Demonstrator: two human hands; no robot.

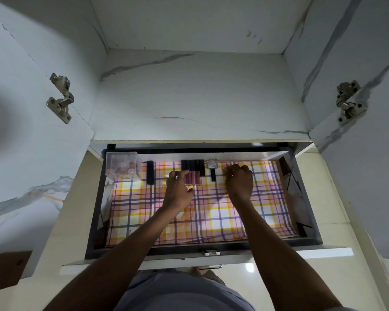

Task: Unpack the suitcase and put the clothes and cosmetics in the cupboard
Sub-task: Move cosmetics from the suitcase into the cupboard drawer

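Reaching into the open drawer (94,205) at mid-frame, the left hand (177,191) touches the lip gloss tubes (192,173) with loosely spread fingers. Just right of them, the right hand (238,180) is clenched; whether it holds anything is hidden. A clear box (122,164) sits at the drawer's upper left.

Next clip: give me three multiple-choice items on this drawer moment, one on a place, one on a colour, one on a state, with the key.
1. Where is the clear box?
A. back left corner of the drawer
B. front right corner
C. on the floor

2. What lines the drawer?
A. plain black felt
B. checked liner in pink, yellow and purple
C. green paper

3. How is the right hand?
A. flat, fingers spread
B. out of view
C. fingers curled, near the back row

Key: 1 A, the box sits at the back left wall. 2 B, the checks show across the drawer floor. 3 C, knuckles bunched right of the small bottle.
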